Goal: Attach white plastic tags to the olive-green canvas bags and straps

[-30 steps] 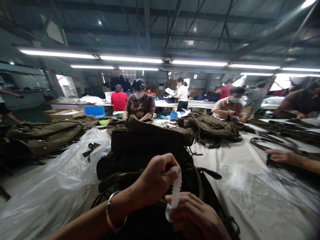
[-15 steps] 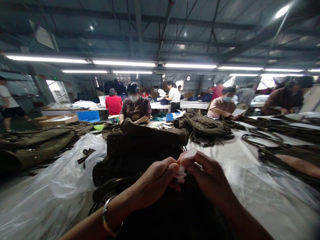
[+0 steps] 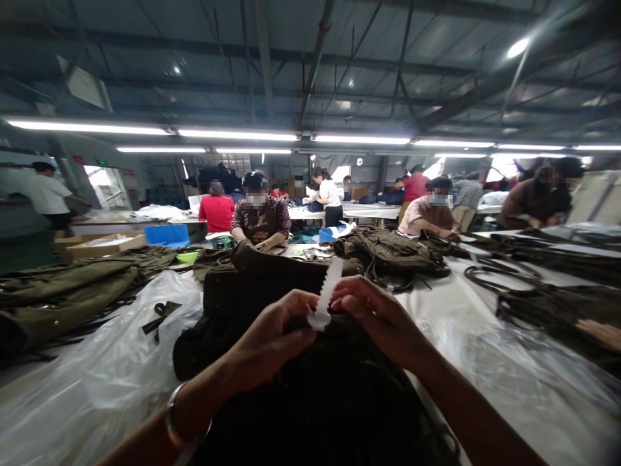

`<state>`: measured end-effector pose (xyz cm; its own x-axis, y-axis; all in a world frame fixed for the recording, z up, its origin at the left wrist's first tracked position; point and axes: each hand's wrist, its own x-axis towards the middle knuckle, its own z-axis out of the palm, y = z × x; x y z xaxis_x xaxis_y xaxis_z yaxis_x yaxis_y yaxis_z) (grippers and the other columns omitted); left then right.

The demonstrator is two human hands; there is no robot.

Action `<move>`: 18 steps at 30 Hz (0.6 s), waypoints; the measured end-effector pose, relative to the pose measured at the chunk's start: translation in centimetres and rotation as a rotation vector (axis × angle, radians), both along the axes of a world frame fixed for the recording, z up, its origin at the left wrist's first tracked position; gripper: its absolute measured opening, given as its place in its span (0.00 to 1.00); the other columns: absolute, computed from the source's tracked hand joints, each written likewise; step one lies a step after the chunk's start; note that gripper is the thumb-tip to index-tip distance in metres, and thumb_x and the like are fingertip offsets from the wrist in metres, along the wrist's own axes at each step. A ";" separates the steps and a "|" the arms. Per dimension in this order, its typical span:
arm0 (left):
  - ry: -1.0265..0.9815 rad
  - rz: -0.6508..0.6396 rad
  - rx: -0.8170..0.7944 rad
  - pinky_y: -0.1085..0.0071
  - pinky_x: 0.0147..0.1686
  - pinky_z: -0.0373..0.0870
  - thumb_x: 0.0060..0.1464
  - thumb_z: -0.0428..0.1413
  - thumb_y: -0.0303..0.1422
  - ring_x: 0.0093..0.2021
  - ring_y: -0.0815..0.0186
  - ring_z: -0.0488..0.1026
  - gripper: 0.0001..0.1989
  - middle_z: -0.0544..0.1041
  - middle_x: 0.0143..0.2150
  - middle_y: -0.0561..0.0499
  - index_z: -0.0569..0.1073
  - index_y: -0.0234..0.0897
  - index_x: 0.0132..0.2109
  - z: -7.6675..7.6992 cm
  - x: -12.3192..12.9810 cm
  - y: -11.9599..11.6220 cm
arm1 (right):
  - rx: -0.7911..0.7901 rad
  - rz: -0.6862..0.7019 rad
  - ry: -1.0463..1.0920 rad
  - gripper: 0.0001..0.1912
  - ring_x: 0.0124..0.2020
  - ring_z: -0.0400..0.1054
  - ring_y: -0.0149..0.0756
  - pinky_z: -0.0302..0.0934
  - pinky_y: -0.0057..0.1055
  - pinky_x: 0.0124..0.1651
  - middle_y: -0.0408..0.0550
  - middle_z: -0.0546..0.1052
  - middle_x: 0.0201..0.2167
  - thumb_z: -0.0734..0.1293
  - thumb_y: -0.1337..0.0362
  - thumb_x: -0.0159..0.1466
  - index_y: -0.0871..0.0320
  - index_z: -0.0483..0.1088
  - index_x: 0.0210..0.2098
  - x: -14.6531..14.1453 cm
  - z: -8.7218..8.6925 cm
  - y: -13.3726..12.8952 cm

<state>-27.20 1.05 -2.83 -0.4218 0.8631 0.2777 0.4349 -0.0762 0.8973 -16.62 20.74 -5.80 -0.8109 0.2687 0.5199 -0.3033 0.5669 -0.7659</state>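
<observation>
A white strip with notched edges (image 3: 329, 285) stands nearly upright between my hands, its wider end at the bottom. My left hand (image 3: 274, 340) pinches that lower end between thumb and fingers. My right hand (image 3: 376, 317) has its bent fingertips against the strip's right side. Both hands are above a dark olive bag (image 3: 301, 395), which lies in front of me with more dark fabric stacked behind it. Deep shadow hides the bag's details. A metal bangle circles my left wrist.
Clear plastic (image 3: 111, 349) spreads at the left, and more plastic (image 3: 490, 349) at the right. Olive bags (image 3: 388, 249) lie across the table. Another person's hand (image 3: 601, 333) is at the right edge. People work opposite, near a blue box (image 3: 167, 235).
My hands have moved apart and slightly left. The white piece, mostly hidden and bunched between the fingers before, now shows as a long upright strip.
</observation>
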 end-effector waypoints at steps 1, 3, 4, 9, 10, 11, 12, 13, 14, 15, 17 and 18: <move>-0.028 0.033 0.044 0.76 0.29 0.61 0.57 0.62 0.34 0.30 0.72 0.66 0.18 0.73 0.38 0.53 0.70 0.38 0.53 0.5 -0.5 -0.2 | 0.036 0.050 -0.045 0.18 0.44 0.73 0.41 0.63 0.35 0.45 0.44 0.79 0.44 0.64 0.51 0.66 0.48 0.70 0.53 0.1 0.2 -0.1; -0.057 0.096 0.126 0.75 0.28 0.62 0.56 0.62 0.35 0.27 0.72 0.66 0.20 0.73 0.34 0.55 0.68 0.37 0.53 1.1 -1.4 -0.2 | 0.139 0.044 -0.142 0.20 0.41 0.74 0.42 0.63 0.35 0.42 0.46 0.79 0.43 0.65 0.53 0.65 0.48 0.67 0.55 0.0 0.7 -0.1; -0.051 0.112 0.147 0.74 0.29 0.64 0.55 0.62 0.35 0.27 0.72 0.68 0.19 0.74 0.33 0.54 0.68 0.36 0.52 1.3 -1.7 -0.2 | 0.195 -0.012 -0.170 0.17 0.38 0.74 0.42 0.62 0.36 0.40 0.47 0.79 0.40 0.63 0.53 0.66 0.50 0.69 0.52 -0.2 0.9 0.1; 0.014 0.152 0.121 0.72 0.34 0.69 0.59 0.60 0.40 0.31 0.68 0.74 0.15 0.77 0.34 0.49 0.73 0.30 0.44 1.4 -2.2 0.6 | 0.276 -0.204 -0.057 0.17 0.37 0.72 0.45 0.62 0.38 0.39 0.52 0.78 0.37 0.58 0.56 0.67 0.56 0.69 0.49 -1.9 1.9 0.8; -0.003 0.158 0.123 0.72 0.35 0.70 0.59 0.59 0.42 0.32 0.67 0.75 0.16 0.77 0.34 0.48 0.73 0.30 0.43 1.4 -2.2 0.7 | 0.261 -0.185 -0.034 0.18 0.38 0.73 0.45 0.62 0.38 0.40 0.52 0.79 0.39 0.58 0.56 0.67 0.56 0.69 0.51 -2.2 2.1 0.9; -0.036 0.165 0.130 0.72 0.35 0.71 0.60 0.58 0.43 0.33 0.66 0.76 0.18 0.78 0.35 0.47 0.73 0.30 0.43 1.5 -2.1 0.8 | 0.243 -0.159 -0.009 0.19 0.39 0.73 0.45 0.62 0.39 0.41 0.52 0.79 0.41 0.58 0.55 0.67 0.55 0.69 0.52 -2.4 2.2 0.9; -0.073 0.173 0.133 0.71 0.36 0.71 0.60 0.58 0.45 0.33 0.65 0.77 0.19 0.79 0.35 0.47 0.73 0.30 0.44 1.6 -2.0 0.9 | 0.223 -0.133 0.022 0.19 0.42 0.73 0.45 0.63 0.39 0.43 0.51 0.79 0.43 0.59 0.55 0.67 0.53 0.70 0.53 -2.6 2.2 1.0; -0.107 0.183 0.139 0.70 0.37 0.72 0.60 0.57 0.46 0.34 0.64 0.78 0.20 0.80 0.36 0.46 0.73 0.31 0.46 1.8 -2.0 0.9 | 0.203 -0.114 0.064 0.19 0.44 0.72 0.45 0.63 0.40 0.45 0.50 0.79 0.45 0.60 0.54 0.66 0.51 0.71 0.53 -2.8 2.2 1.1; -0.126 0.193 0.147 0.68 0.38 0.73 0.60 0.57 0.47 0.35 0.62 0.79 0.21 0.80 0.37 0.45 0.72 0.31 0.47 1.9 -1.9 0.9 | 0.184 -0.101 0.111 0.18 0.46 0.72 0.45 0.63 0.40 0.47 0.48 0.78 0.47 0.60 0.53 0.66 0.50 0.72 0.52 -3.1 2.1 1.2; -0.128 0.199 0.158 0.67 0.39 0.73 0.60 0.57 0.47 0.36 0.60 0.80 0.21 0.81 0.38 0.44 0.71 0.32 0.48 2.0 -2.0 0.9 | 0.167 -0.097 0.158 0.17 0.47 0.72 0.46 0.63 0.40 0.47 0.48 0.78 0.47 0.61 0.52 0.66 0.49 0.73 0.50 -3.4 2.1 1.4; -0.085 0.189 0.170 0.65 0.44 0.73 0.58 0.61 0.44 0.41 0.58 0.80 0.21 0.81 0.41 0.45 0.71 0.33 0.50 2.0 -2.1 0.9 | 0.132 -0.108 0.220 0.16 0.46 0.72 0.45 0.63 0.39 0.45 0.47 0.79 0.46 0.63 0.52 0.65 0.49 0.76 0.45 -4.1 1.9 1.9; -0.053 0.185 0.169 0.65 0.46 0.72 0.56 0.63 0.41 0.43 0.58 0.79 0.20 0.81 0.43 0.45 0.71 0.34 0.50 1.8 -2.1 0.9 | 0.116 -0.108 0.235 0.15 0.45 0.72 0.45 0.63 0.38 0.44 0.48 0.79 0.44 0.63 0.52 0.64 0.50 0.77 0.44 -4.5 1.8 2.2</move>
